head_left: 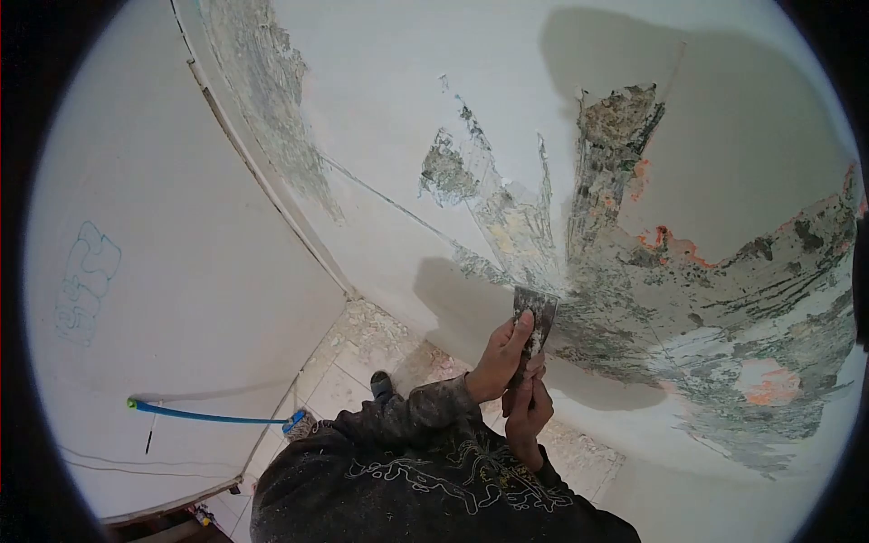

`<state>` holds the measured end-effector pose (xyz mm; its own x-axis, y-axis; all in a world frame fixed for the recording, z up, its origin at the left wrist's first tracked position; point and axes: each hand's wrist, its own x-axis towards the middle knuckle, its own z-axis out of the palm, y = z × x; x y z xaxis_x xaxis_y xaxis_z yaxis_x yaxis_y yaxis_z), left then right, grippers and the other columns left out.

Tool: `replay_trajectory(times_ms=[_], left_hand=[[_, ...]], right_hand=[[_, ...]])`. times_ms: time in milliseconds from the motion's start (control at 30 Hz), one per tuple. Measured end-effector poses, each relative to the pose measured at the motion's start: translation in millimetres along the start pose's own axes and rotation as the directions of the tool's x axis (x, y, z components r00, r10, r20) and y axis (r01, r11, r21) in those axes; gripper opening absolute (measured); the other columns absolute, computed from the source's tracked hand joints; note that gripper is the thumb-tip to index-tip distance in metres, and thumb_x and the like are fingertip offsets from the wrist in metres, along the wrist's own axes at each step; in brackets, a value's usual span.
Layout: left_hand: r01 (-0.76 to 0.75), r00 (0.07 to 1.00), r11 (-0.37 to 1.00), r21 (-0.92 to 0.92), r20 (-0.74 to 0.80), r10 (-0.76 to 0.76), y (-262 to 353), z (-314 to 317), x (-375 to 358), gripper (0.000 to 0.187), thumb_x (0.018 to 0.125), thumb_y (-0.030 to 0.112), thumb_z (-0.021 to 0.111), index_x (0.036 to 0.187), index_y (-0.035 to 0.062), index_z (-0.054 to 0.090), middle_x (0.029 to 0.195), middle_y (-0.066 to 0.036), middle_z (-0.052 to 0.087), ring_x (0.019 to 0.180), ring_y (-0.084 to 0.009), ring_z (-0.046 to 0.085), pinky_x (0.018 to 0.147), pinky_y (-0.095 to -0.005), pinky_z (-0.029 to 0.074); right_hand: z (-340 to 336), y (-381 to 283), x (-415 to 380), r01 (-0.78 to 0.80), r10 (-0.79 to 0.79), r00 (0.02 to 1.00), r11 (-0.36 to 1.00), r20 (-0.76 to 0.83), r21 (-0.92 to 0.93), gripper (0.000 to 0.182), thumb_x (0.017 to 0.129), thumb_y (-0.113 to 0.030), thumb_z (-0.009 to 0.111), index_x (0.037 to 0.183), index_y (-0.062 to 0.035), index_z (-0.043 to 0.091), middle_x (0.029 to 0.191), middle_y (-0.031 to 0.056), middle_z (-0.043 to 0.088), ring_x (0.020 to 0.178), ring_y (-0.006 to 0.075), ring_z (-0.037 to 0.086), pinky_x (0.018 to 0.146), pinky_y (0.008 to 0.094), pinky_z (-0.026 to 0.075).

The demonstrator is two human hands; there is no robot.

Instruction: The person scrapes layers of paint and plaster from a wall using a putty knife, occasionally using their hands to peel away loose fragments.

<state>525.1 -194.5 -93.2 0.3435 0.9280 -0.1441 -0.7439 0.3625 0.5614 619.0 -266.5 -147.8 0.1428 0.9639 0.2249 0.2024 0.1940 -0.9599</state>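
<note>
A scraper (538, 309) with a dark, plaster-smeared blade is pressed up against the wall (389, 118), its edge at the lower border of a stripped area. My left hand (498, 360) is closed around it just below the blade, thumb lying along the face. Lower down, my right hand (529, 409) wraps the handle end, so both hands are on the same tool. Above and right of the blade spreads a rough grey patch (625, 299) where the white coat is gone. Orange traces (665, 240) show along its upper border. My palms hide most of the handle.
Chips of plaster litter the tiled floor (339, 385) along the wall's foot. A blue pole (213, 416) with a brush-like head (297, 425) leans at the left wall (163, 235), which bears a blue drawing (88, 281). One shoe (381, 384) shows below me.
</note>
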Motion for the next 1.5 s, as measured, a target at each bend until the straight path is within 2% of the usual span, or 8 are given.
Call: replay_trajectory(times_ms=[433,700,833,1000,1167,1300,1367,1500], left_hand=[[0.054,0.998,0.996,0.077,0.005,-0.055,-6.9,-16.8,1.7,0.037,0.093,0.040,0.045,0.101,0.0040,0.053,0.071,-0.002,0.055,0.056,-0.0110,0.052,0.050,-0.0248,0.045],[-0.081,0.973,0.996,-0.023,0.216,0.084,25.9,-36.2,5.2,0.024,0.087,0.010,0.057,0.109,0.0023,0.051,0.103,-0.008,0.060,0.094,-0.0178,0.059,0.085,-0.0363,0.050],[-0.059,0.972,0.983,0.172,0.233,0.017,1.8,-28.3,-11.2,0.019,0.081,0.007,0.063,0.097,0.0005,0.056,0.092,-0.009,0.062,0.087,-0.0170,0.061,0.075,-0.0324,0.051],[-0.326,0.922,0.800,0.504,0.358,0.150,30.5,-29.6,-16.4,0.007,0.079,-0.001,0.062,0.085,-0.0046,0.060,0.085,-0.013,0.064,0.079,-0.0187,0.063,0.071,-0.0297,0.051],[-0.491,0.858,0.733,0.471,0.408,0.312,73.5,-64.2,-11.1,0.005,0.081,-0.004,0.058,0.083,-0.0054,0.062,0.081,-0.014,0.064,0.073,-0.0198,0.062,0.068,-0.0297,0.051],[-0.730,0.677,0.573,0.372,0.512,0.529,110.1,-74.3,-2.4,0.011,0.085,-0.004,0.053,0.096,-0.0047,0.056,0.076,-0.016,0.063,0.070,-0.0198,0.061,0.062,-0.0303,0.050],[-0.846,0.534,0.385,0.370,0.591,0.605,125.4,-73.9,7.8,0.014,0.089,0.007,0.051,0.100,-0.0009,0.054,0.079,-0.017,0.063,0.074,-0.0245,0.061,0.065,-0.0348,0.050],[-0.960,0.145,-0.100,0.263,0.768,0.623,160.4,-53.4,28.7,0.024,0.092,0.020,0.046,0.110,0.0055,0.051,0.096,-0.017,0.064,0.093,-0.0347,0.058,0.081,-0.0432,0.047]], right_hand=[[6.0,14.4,-5.6,-0.018,0.020,0.999,0.999,-0.049,0.038,0.029,0.096,-0.017,0.039,0.103,0.0085,0.052,0.060,0.0013,0.049,0.044,0.0050,0.038,0.040,0.0219,0.030],[-47.8,-35.2,6.6,0.176,-0.107,0.979,0.879,-0.175,0.444,0.047,0.081,-0.021,0.059,0.119,0.0033,0.046,0.110,0.0242,0.055,0.078,0.0263,0.060,0.061,0.0324,0.047],[-17.1,-54.3,39.1,0.605,-0.463,0.791,0.689,-0.400,0.398,0.029,0.082,-0.028,0.060,0.097,-0.0064,0.047,0.089,0.0110,0.052,0.073,0.0217,0.052,0.065,0.0319,0.044],[12.2,-96.2,54.3,0.423,-0.312,0.905,0.603,-0.288,0.677,0.033,0.091,-0.038,0.048,0.079,-0.0115,0.033,0.064,0.0035,0.046,0.046,0.0147,0.042,0.046,0.0298,0.043],[23.0,-156.8,73.2,0.705,-0.454,0.709,0.430,-0.539,0.564,0.039,0.091,-0.042,0.045,0.070,-0.0098,0.036,0.039,-0.0035,0.032,0.028,0.0112,0.030,0.027,0.0272,0.035],[15.0,-213.5,64.8,0.896,-0.615,0.440,0.244,-0.654,0.372,0.035,0.093,-0.037,0.044,0.069,-0.0110,0.041,0.045,0.0016,0.042,0.035,0.0132,0.039,0.042,0.0319,0.046],[42.2,-209.4,95.3,0.889,-0.547,0.371,0.442,-0.750,0.118,0.025,0.090,-0.027,0.046,0.074,-0.0093,0.041,0.051,0.0025,0.042,0.039,0.0131,0.040,0.044,0.0307,0.045],[71.3,-193.0,118.3,0.583,-0.469,0.565,0.809,-0.678,-0.074,0.010,0.085,-0.007,0.051,0.083,-0.0059,0.042,0.063,0.0043,0.043,0.048,0.0130,0.043,0.048,0.0282,0.042]])
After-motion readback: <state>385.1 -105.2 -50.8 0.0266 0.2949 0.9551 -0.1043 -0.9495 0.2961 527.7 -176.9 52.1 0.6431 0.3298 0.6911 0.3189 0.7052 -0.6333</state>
